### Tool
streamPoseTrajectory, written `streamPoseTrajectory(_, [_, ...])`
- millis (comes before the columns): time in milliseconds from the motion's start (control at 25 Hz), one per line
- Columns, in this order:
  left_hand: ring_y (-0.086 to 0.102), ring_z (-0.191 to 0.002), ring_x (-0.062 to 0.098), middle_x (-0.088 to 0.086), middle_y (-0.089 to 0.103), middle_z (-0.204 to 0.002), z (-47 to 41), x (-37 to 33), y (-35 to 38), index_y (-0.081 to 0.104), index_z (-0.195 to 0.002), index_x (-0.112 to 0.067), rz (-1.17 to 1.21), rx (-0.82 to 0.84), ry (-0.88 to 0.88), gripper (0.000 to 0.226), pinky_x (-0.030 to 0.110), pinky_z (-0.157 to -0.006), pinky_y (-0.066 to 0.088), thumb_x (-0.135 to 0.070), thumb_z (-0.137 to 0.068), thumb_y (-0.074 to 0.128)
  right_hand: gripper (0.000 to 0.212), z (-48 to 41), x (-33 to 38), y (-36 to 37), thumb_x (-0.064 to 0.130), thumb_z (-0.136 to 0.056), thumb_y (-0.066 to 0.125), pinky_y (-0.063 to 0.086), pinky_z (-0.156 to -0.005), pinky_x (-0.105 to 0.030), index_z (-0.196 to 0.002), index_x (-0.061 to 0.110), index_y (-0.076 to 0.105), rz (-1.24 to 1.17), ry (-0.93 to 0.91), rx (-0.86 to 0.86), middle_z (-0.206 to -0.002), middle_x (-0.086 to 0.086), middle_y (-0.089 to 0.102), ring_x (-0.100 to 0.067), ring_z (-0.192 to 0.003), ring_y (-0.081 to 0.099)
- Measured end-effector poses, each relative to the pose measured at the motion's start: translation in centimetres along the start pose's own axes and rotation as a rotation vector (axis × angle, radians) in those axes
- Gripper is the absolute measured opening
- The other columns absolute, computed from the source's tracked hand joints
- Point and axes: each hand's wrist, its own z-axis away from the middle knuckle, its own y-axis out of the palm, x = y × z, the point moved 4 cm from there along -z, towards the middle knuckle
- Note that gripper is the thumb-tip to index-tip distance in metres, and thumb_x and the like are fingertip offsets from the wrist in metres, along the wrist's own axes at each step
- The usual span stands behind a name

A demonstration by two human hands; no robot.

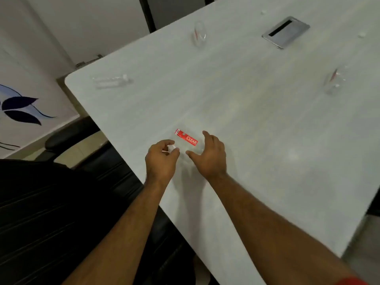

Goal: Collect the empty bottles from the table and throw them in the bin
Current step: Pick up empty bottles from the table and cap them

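Note:
On the white table point(257, 124), a clear plastic bottle with a red "CLEAR" label point(186, 138) sits between my hands near the left edge. My left hand point(161, 159) has its fingers curled around the bottle's white cap point(174, 148). My right hand point(207, 155) is open beside the bottle, thumb and fingers spread around its clear body; whether they touch it is unclear. Another clear bottle point(111, 82) lies on its side near the far left corner. A third point(199, 33) is at the far middle, and another point(334, 79) is at the right.
A metal cable hatch point(285, 31) is set into the tabletop at the far right, with two small white caps point(362, 34) near it. A black office chair point(86, 138) is pushed against the table's left edge. No bin is in view.

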Motion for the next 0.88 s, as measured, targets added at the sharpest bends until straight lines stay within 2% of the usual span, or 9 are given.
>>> streamPoseTrajectory(80, [0.070, -0.088, 0.023, 0.003, 0.068, -0.101, -0.9, -0.2, -0.1, 0.071, -0.108, -0.021, 0.029, -0.016, -0.021, 0.024, 0.035, -0.080, 0.059, -0.023, -0.084, 0.068, 0.076, -1.3, 0.4, 0.6, 0.050, -0.080, 0.074, 0.045, -0.102, -0.041, -0.142, 0.013, 0.051, 0.046, -0.010, 0.036, -0.136, -0.010, 0.060, -0.030, -0.123, 0.056])
streamPoseTrajectory(160, [0.071, -0.088, 0.023, 0.001, 0.068, -0.097, -1.5, -0.2, -0.2, 0.071, -0.105, -0.021, 0.065, -0.030, -0.060, 0.021, 0.032, -0.077, 0.058, -0.022, -0.084, 0.069, 0.067, -1.7, 0.1, 0.4, 0.047, -0.078, 0.077, 0.051, -0.094, -0.036, -0.134, 0.015, 0.057, -0.063, 0.039, 0.030, -0.126, -0.006, 0.065, -0.026, -0.113, 0.062])
streamPoseTrajectory(240, [0.071, -0.087, 0.024, 0.000, 0.068, -0.094, -2.1, -0.4, -0.5, 0.071, -0.104, -0.020, 0.097, -0.043, -0.067, 0.020, 0.029, -0.074, 0.056, -0.020, -0.084, 0.069, 0.067, -1.3, -0.2, -0.2, 0.045, -0.074, 0.081, 0.055, -0.082, -0.029, -0.128, 0.018, 0.055, -0.206, 0.103, -0.011, -0.116, 0.000, 0.063, -0.019, -0.101, 0.063])
streamPoseTrajectory(320, [0.072, -0.087, 0.024, -0.001, 0.068, -0.093, -1.9, -0.8, -0.6, 0.071, -0.105, -0.017, 0.114, -0.053, -0.075, 0.020, 0.024, -0.071, 0.053, -0.020, -0.085, 0.069, 0.070, -0.4, -0.6, -1.2, 0.043, -0.071, 0.085, 0.055, -0.077, -0.026, -0.126, 0.017, 0.051, -0.257, 0.117, -0.036, -0.113, 0.002, 0.056, -0.013, -0.094, 0.058])
streamPoseTrajectory(440, [0.071, -0.088, 0.023, 0.001, 0.068, -0.096, -0.6, -2.2, 0.0, 0.070, -0.107, -0.016, 0.115, -0.008, -0.056, 0.021, 0.022, -0.069, 0.052, -0.020, -0.086, 0.069, 0.068, 1.0, -1.2, -3.0, 0.041, -0.069, 0.087, 0.056, -0.080, -0.028, -0.124, 0.019, 0.054, -0.284, 0.126, -0.074, -0.112, 0.004, 0.051, -0.009, -0.095, 0.054])
streamPoseTrajectory(560, [0.071, -0.088, 0.026, 0.004, 0.068, -0.100, 0.8, -4.5, 0.7, 0.070, -0.108, -0.016, 0.111, 0.052, 0.006, 0.022, 0.026, -0.071, 0.055, -0.020, -0.086, 0.069, 0.065, 2.5, -1.2, -5.6, 0.036, -0.070, 0.088, 0.048, -0.078, -0.013, -0.126, 0.020, 0.058, -0.331, 0.131, -0.092, -0.117, 0.001, 0.058, -0.008, -0.098, 0.055])
streamPoseTrajectory(600, [0.071, -0.088, 0.026, 0.005, 0.068, -0.102, 1.2, -5.5, 0.9, 0.070, -0.109, -0.015, 0.114, 0.065, 0.023, 0.023, 0.026, -0.070, 0.056, -0.020, -0.086, 0.070, 0.065, 3.1, -1.2, -6.7, 0.034, -0.070, 0.088, 0.049, -0.076, -0.012, -0.126, 0.020, 0.057, -0.369, 0.142, -0.110, -0.117, 0.000, 0.060, -0.010, -0.099, 0.057])
streamPoseTrajectory(720, [0.070, -0.086, 0.024, 0.006, 0.067, -0.105, 3.2, -8.3, 1.9, 0.070, -0.112, -0.014, 0.135, 0.118, 0.050, 0.025, 0.022, -0.067, 0.057, -0.018, -0.088, 0.070, 0.062, 4.8, -1.4, -9.6, 0.035, -0.068, 0.090, 0.059, -0.082, -0.029, -0.118, 0.020, 0.056, -0.494, 0.192, -0.155, -0.112, -0.003, 0.061, -0.021, -0.102, 0.062])
streamPoseTrajectory(880, [0.070, -0.082, 0.018, 0.005, 0.070, -0.104, 7.3, -10.7, 4.0, 0.071, -0.112, -0.011, 0.209, 0.279, 0.021, 0.025, 0.030, -0.076, 0.061, -0.017, -0.089, 0.069, 0.052, 7.0, -1.7, -13.9, 0.024, -0.072, 0.088, 0.056, -0.084, -0.025, -0.116, 0.012, 0.063, -0.773, 0.226, -0.222, -0.113, -0.006, 0.068, -0.022, -0.105, 0.067])
